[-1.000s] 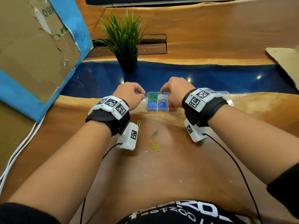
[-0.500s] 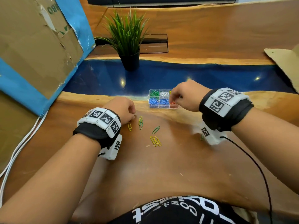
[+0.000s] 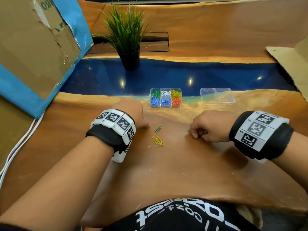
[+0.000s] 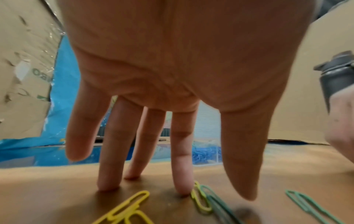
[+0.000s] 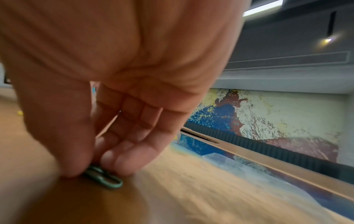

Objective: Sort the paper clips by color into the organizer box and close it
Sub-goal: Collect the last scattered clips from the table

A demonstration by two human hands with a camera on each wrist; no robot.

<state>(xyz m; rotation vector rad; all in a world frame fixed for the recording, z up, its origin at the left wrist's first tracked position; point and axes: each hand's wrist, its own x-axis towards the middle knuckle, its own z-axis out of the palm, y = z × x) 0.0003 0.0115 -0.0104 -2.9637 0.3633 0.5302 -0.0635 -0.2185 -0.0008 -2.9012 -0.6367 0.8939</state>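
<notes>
The clear organizer box (image 3: pixel 165 98) stands open on the table with green, white, yellow, blue and orange clips in its compartments. Its clear lid (image 3: pixel 217 95) lies apart to the right. My left hand (image 3: pixel 144 125) is in front of the box, its straight fingertips (image 4: pixel 182 191) touching the table beside a yellow and a green clip (image 4: pixel 201 198). Another yellow clip (image 4: pixel 130 209) lies nearer the wrist. A loose green clip (image 3: pixel 158 130) and two yellow clips (image 3: pixel 157 141) lie between my hands. My right hand (image 3: pixel 195 133) pinches a green paper clip (image 5: pixel 103 176) against the table.
A potted plant (image 3: pixel 128 39) stands behind the box on the blue strip. A large cardboard box (image 3: pixel 33 44) with blue wrap fills the left side, with white cables (image 3: pixel 18 144) below it. Cardboard (image 3: pixel 293 64) lies at the far right.
My right hand has left the organizer box, come back toward me and to the right, and dropped to the table onto a green clip. My left hand has shifted slightly toward the loose clips.
</notes>
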